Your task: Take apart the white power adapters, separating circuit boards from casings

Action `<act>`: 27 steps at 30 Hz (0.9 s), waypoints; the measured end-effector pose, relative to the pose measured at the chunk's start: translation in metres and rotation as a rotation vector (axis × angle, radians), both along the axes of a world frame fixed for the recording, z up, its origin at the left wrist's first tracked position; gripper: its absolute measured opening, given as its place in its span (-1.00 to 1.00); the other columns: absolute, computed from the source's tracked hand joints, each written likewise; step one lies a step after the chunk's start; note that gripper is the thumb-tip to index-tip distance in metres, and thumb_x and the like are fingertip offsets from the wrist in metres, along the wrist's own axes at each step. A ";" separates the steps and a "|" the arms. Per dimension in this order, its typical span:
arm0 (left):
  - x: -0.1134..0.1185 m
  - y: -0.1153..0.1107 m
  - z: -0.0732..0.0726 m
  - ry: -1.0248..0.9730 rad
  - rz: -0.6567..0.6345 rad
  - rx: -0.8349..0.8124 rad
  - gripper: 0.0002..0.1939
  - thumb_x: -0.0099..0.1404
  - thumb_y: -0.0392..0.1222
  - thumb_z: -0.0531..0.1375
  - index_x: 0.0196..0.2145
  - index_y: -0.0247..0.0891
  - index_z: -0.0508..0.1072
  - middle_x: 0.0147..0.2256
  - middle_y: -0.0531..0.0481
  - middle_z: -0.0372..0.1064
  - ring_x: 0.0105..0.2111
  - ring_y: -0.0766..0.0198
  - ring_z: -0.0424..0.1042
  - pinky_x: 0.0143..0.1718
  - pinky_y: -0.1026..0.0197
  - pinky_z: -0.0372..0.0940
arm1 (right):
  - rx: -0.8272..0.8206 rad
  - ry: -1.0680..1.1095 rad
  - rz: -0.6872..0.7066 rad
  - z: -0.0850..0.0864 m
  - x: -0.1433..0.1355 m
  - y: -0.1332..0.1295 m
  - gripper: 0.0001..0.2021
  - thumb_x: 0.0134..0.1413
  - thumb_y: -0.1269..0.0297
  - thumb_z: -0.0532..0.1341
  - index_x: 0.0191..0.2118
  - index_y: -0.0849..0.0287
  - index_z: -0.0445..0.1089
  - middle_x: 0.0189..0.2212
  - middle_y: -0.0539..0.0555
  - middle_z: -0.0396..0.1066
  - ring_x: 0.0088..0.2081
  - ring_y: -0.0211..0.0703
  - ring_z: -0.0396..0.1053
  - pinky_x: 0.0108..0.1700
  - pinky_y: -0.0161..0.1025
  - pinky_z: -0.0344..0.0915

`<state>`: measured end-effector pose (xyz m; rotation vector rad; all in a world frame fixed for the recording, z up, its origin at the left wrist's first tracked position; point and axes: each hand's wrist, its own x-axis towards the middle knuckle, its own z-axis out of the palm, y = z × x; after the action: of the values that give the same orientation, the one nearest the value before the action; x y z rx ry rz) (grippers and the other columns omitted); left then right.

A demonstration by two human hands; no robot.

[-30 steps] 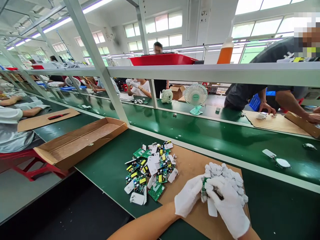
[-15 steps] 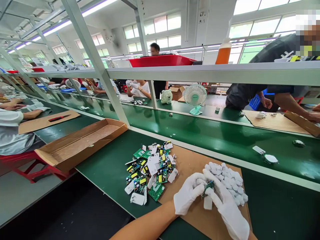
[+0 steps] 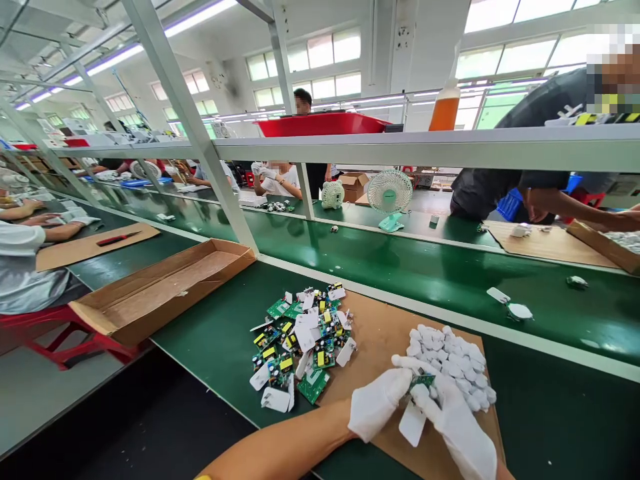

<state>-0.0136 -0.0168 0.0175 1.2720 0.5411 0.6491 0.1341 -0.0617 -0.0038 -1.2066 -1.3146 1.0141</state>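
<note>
Board (image 3: 424, 381): small, green, raised above a cardboard sheet (image 3: 370, 320), at the near side of a heap of white pieces (image 3: 447, 360).
Right hand (image 3: 457, 423): white-gloved, thumb and fingers pinching the board from its right.
Left hand (image 3: 379, 402): gloved alike, fingertips at the board's left, one finger stretched out past it; whether they press on it cannot be told.
Tab (image 3: 413, 423): white, flat, hanging just below the board, near the right thumb.
Pile (image 3: 300, 340): more boards, with yellow parts and white tabs, left of both hands, overlapping the sheet's edge and the green bench (image 3: 560, 407).
Tray (image 3: 165, 283): shallow, cardboard, farther left, near the foot of a slanting post (image 3: 200, 133).
Belt (image 3: 400, 260): green, running past the bench's far edge, white-faced parts (image 3: 520, 311) on it at right.
Fan (image 3: 390, 193): pale green, upright beyond the belt.
Co-workers: a person in dark clothes (image 3: 487, 190) leaning at far right; another in a light shirt (image 3: 25, 267) seated at left.
</note>
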 end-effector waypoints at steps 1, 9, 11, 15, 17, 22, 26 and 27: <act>0.002 0.000 0.000 0.000 0.023 -0.029 -0.31 0.12 0.42 0.02 -0.24 -0.29 0.51 -0.23 -0.11 0.45 -0.21 0.13 0.32 -0.07 0.08 0.21 | -0.007 0.003 -0.006 -0.001 0.000 0.001 -0.73 0.22 0.20 0.15 0.00 0.12 0.34 0.02 0.12 0.34 -0.08 -0.11 0.38 -0.06 -0.05 0.37; 0.012 0.006 -0.021 -0.260 -0.087 -0.464 -0.45 0.00 0.24 0.30 -0.32 -0.35 0.46 -0.44 -0.02 0.36 -0.46 0.35 0.27 -0.37 0.26 0.13 | -0.101 0.033 -0.031 -0.011 0.004 0.009 -0.73 0.20 0.20 0.17 -0.01 0.14 0.34 -0.01 0.11 0.36 -0.09 -0.11 0.39 -0.08 -0.05 0.38; 0.011 0.008 -0.027 -0.282 -0.121 -0.497 -0.48 0.01 0.20 0.31 -0.33 -0.36 0.46 -0.43 -0.03 0.37 -0.44 0.34 0.29 -0.34 0.25 0.13 | -0.123 0.048 -0.030 -0.011 0.005 0.006 -0.73 0.21 0.20 0.15 -0.01 0.13 0.34 0.00 0.11 0.35 -0.10 -0.12 0.39 -0.09 -0.07 0.39; 0.015 0.009 -0.032 -0.345 -0.057 -0.600 -0.49 0.08 0.21 0.26 -0.30 -0.36 0.46 -0.39 -0.07 0.42 -0.35 0.23 0.37 -0.21 0.16 0.19 | -0.163 0.080 -0.028 -0.010 -0.001 0.003 -0.73 0.21 0.18 0.15 -0.02 0.15 0.35 -0.02 0.11 0.36 -0.12 -0.12 0.39 -0.11 -0.08 0.39; 0.019 0.008 -0.034 -0.399 -0.030 -0.661 -0.53 0.14 0.18 0.22 -0.28 -0.35 0.44 -0.35 -0.08 0.43 -0.28 0.19 0.39 -0.13 0.13 0.19 | -0.178 0.098 -0.033 -0.011 -0.005 0.005 -0.71 0.21 0.16 0.15 -0.01 0.16 0.35 -0.03 0.11 0.38 -0.13 -0.12 0.41 -0.12 -0.08 0.40; 0.026 0.003 -0.043 -0.514 -0.012 -0.659 -0.63 0.16 0.10 0.24 -0.37 -0.33 0.42 -0.38 -0.08 0.43 -0.25 0.17 0.40 -0.04 0.08 0.19 | -0.217 0.135 -0.050 -0.012 -0.010 0.008 -0.66 0.10 0.04 0.20 -0.07 0.09 0.44 -0.19 0.14 0.51 -0.21 -0.05 0.46 -0.20 -0.09 0.43; 0.024 0.002 -0.037 -0.483 -0.010 -0.627 -0.61 0.14 0.10 0.25 -0.44 -0.34 0.42 -0.45 -0.07 0.40 -0.26 0.14 0.40 -0.04 0.04 0.19 | -0.246 0.152 -0.061 -0.011 -0.008 0.005 -0.64 0.04 -0.01 0.23 -0.10 0.07 0.48 -0.34 0.15 0.54 -0.34 -0.01 0.48 -0.41 -0.16 0.44; 0.023 0.001 -0.034 -0.485 -0.033 -0.635 -0.62 0.15 0.10 0.25 -0.43 -0.34 0.42 -0.45 -0.07 0.40 -0.25 0.14 0.40 -0.03 0.03 0.19 | -0.245 0.155 -0.065 -0.011 -0.007 0.004 -0.63 0.08 0.00 0.21 -0.07 0.11 0.45 -0.31 0.13 0.52 -0.35 -0.07 0.48 -0.40 -0.17 0.44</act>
<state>0.0095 -0.0158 -0.0160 0.4991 0.2828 0.6593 0.1270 -0.0573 -0.0148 -1.3159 -1.0458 1.2223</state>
